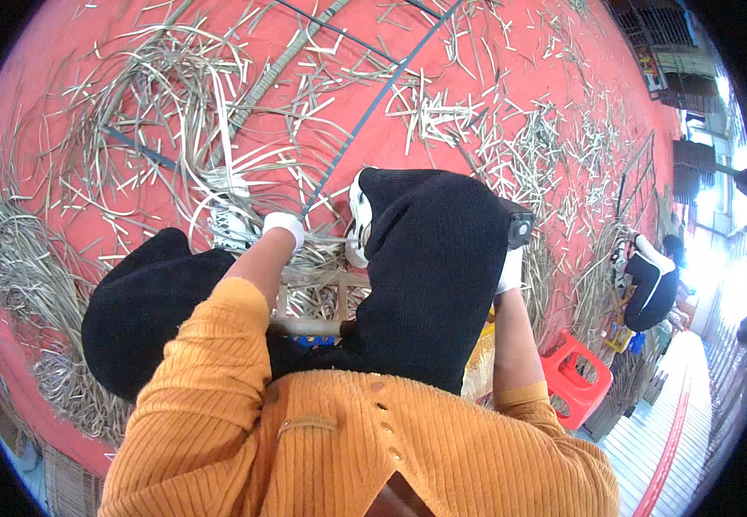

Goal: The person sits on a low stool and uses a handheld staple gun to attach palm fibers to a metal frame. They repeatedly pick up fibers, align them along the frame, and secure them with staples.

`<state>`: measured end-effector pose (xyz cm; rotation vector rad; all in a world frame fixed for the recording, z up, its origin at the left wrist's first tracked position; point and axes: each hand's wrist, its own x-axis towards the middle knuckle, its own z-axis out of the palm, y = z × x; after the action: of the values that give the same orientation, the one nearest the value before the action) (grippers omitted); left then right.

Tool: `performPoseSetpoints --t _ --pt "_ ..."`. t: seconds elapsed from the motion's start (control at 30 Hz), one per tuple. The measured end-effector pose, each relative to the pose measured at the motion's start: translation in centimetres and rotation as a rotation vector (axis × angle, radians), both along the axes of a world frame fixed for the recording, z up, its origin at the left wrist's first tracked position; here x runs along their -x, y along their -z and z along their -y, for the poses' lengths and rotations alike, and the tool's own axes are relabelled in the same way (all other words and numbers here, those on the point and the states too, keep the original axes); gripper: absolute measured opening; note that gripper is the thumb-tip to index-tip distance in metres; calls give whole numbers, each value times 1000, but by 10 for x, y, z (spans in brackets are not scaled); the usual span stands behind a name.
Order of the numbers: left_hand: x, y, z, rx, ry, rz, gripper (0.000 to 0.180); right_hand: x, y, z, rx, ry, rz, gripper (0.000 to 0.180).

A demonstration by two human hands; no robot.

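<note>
The left hand [285, 227], covered in white, is held low between the knees, just above the left end of a loose spread of pale strips [321, 256]; whether any strip is gripped cannot be told, as the fingers are hidden. More long strips are fanned out ahead of it across the red floor [54, 52], crossed by a dark frame bar [373, 108]. The left shoe [231, 226] is placed just beside this hand, among the strips.

The right hand [509, 270], also white-covered, is partly hidden by the right leg — a black device [521, 229] is seen right at its far end, but how far the fingers are closed, and whether it is grasped, cannot be made out. The strips by the left hand are separated from it by that leg.
</note>
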<state>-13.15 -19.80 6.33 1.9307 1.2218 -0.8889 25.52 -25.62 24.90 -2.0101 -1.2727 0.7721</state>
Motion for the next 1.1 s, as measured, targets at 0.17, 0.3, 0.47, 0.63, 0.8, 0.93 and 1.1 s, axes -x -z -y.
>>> performPoseSetpoints --t 0.17,0.3,0.47,0.63,0.8,0.93,1.1 --pt "43 -4 7 57 243 173 36 3 -28 3 34 171 -351 30" --pt "71 -36 -41 123 -566 640 44 7 -2 -8 54 348 -560 23" --pt "63 -63 -98 287 -1203 925 41 20 47 -65 353 26 -100 22" --pt "30 -48 -139 279 -1495 1102 34 56 71 -132 329 -101 -193 17" --pt "3 -23 -177 488 -1681 1122 29 74 97 -181 473 -272 -101 29" --pt "-21 2 -210 470 -1534 1087 22 71 132 -195 330 -370 -216 35" --pt "-44 28 -237 511 -1295 997 26 68 164 -193 368 -343 -237 31"
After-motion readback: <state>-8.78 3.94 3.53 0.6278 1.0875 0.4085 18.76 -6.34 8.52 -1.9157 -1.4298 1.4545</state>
